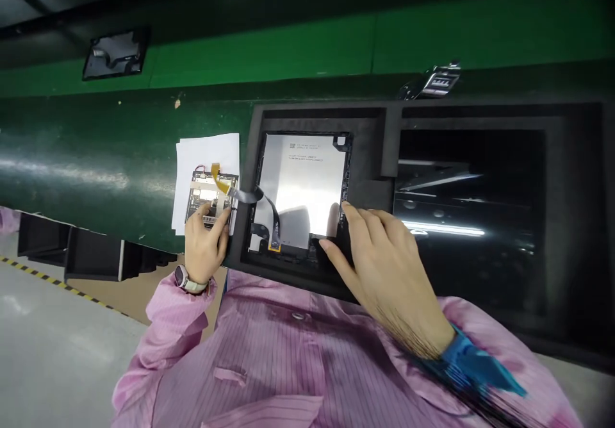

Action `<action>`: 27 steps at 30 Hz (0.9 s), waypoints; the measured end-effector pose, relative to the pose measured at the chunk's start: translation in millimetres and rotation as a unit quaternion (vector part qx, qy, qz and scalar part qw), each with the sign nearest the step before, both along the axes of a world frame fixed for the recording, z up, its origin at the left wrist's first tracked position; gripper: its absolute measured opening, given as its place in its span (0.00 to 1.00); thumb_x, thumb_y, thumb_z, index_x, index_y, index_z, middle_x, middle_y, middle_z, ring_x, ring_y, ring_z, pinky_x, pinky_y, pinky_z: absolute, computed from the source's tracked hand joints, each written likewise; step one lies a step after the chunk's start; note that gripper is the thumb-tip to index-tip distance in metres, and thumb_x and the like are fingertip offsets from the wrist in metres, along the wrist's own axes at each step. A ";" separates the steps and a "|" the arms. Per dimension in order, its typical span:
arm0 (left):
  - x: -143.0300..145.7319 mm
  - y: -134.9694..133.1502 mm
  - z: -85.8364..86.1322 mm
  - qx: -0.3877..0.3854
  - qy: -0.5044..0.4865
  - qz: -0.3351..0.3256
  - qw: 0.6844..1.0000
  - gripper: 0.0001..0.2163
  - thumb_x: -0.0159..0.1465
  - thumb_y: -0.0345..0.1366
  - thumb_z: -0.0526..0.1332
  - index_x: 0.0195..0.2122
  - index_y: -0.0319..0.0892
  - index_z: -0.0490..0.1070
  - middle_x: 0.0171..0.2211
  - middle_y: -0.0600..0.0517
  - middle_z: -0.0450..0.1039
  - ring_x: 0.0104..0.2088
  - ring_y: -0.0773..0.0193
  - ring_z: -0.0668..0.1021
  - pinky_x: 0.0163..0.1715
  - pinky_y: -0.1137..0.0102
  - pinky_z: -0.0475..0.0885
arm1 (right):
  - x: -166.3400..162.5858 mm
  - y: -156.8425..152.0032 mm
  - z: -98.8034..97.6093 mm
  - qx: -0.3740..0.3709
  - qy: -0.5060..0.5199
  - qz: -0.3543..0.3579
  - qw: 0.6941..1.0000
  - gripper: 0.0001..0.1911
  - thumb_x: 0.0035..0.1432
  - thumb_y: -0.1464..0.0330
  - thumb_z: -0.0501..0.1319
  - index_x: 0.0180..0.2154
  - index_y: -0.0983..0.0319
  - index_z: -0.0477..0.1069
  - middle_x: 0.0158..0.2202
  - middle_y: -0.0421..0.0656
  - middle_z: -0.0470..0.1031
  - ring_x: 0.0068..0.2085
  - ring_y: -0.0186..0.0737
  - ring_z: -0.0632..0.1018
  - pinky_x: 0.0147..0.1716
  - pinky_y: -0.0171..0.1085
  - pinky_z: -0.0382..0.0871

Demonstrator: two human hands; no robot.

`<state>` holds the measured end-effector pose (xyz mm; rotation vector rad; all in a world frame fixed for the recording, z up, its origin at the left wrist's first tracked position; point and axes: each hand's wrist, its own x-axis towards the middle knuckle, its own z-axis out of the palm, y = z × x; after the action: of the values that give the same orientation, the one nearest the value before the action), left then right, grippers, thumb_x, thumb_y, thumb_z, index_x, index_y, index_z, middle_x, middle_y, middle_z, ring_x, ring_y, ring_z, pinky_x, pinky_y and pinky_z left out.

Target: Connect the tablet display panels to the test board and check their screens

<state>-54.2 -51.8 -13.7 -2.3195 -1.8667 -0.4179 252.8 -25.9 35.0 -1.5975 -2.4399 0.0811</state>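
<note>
My left hand [205,242] has its fingers curled on the near part of a small circuit board [205,191], thumb and forefinger at its front. The board lies on white paper sheets [206,149]. From it a grey flat ribbon cable [247,195], with a yellow-brown end, runs to a display panel [302,178]. This panel lies with its silvery back up in a black foam tray [368,133]. My right hand [379,255] is open, thumb and forefinger apart at the panel's lower right corner and right edge. What lies beneath my right palm is hidden.
A large glossy black screen [466,204] sits in the right part of the foam. Beyond the foam's back edge lies a shiny metallic item [432,82]. Another panel with a cable [116,54] rests at the back left of the green bench [96,139]. Black bins [93,253] stand below its front edge.
</note>
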 end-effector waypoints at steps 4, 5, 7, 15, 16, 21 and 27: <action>-0.8 3.0 -0.8 -0.015 0.017 0.009 1.000 0.20 0.73 0.31 0.52 0.62 0.43 0.74 0.57 0.33 0.69 0.54 0.44 0.74 0.50 0.51 0.72 | -3.0 -0.6 -6.6 0.006 0.034 -0.015 0.999 0.29 0.73 0.60 0.52 0.61 0.77 0.66 0.52 0.61 0.76 0.53 0.61 0.75 0.54 0.57 0.74; -1.9 3.9 -0.3 -0.023 0.018 0.016 0.999 0.21 0.73 0.31 0.52 0.63 0.44 0.74 0.57 0.34 0.70 0.53 0.44 0.75 0.50 0.50 0.72 | -3.4 -0.5 -7.7 0.002 0.043 -0.018 0.999 0.29 0.73 0.60 0.51 0.62 0.77 0.66 0.53 0.61 0.76 0.54 0.61 0.75 0.55 0.58 0.74; -4.3 5.5 3.3 -0.040 0.018 0.023 0.999 0.21 0.72 0.31 0.52 0.63 0.44 0.74 0.57 0.34 0.71 0.53 0.43 0.76 0.50 0.49 0.72 | -4.4 -0.8 -10.3 -0.008 0.065 -0.022 0.998 0.30 0.73 0.60 0.51 0.63 0.77 0.65 0.53 0.61 0.76 0.55 0.61 0.75 0.58 0.61 0.71; 50.2 -6.7 43.9 0.009 -0.200 0.012 0.980 0.18 0.73 0.30 0.52 0.59 0.47 0.74 0.58 0.41 0.74 0.59 0.52 0.77 0.59 0.54 0.75 | -19.7 -10.1 -24.3 -0.058 0.175 -0.053 0.981 0.33 0.72 0.59 0.49 0.67 0.78 0.59 0.63 0.66 0.71 0.64 0.64 0.72 0.68 0.70 0.57; 62.7 -10.4 44.6 -0.021 -0.197 -0.003 0.980 0.18 0.73 0.30 0.53 0.61 0.46 0.72 0.58 0.41 0.75 0.60 0.51 0.77 0.60 0.54 0.75 | -22.4 -10.9 -24.8 -0.067 0.192 -0.062 0.977 0.34 0.71 0.59 0.50 0.67 0.79 0.58 0.63 0.67 0.70 0.65 0.65 0.71 0.69 0.70 0.55; 90.9 -16.4 32.8 -0.085 -0.118 -0.043 0.988 0.21 0.73 0.34 0.55 0.65 0.40 0.69 0.59 0.37 0.76 0.60 0.43 0.78 0.62 0.45 0.73 | -28.0 -6.4 -18.4 -0.169 0.296 -0.106 0.934 0.41 0.67 0.58 0.53 0.71 0.79 0.50 0.68 0.67 0.64 0.71 0.63 0.65 0.73 0.70 0.43; 67.7 -4.8 53.5 -0.153 -0.177 -0.044 0.971 0.18 0.74 0.38 0.55 0.61 0.43 0.74 0.59 0.41 0.78 0.59 0.45 0.80 0.61 0.47 0.76 | -13.9 -0.6 -0.5 -0.322 0.515 -0.139 0.782 0.44 0.64 0.55 0.56 0.75 0.62 0.43 0.74 0.57 0.56 0.77 0.55 0.51 0.74 0.69 0.34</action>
<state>13.5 -56.6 39.8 -2.6836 -2.1226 -0.6329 238.9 -26.5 34.5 -1.4626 -1.3177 1.4389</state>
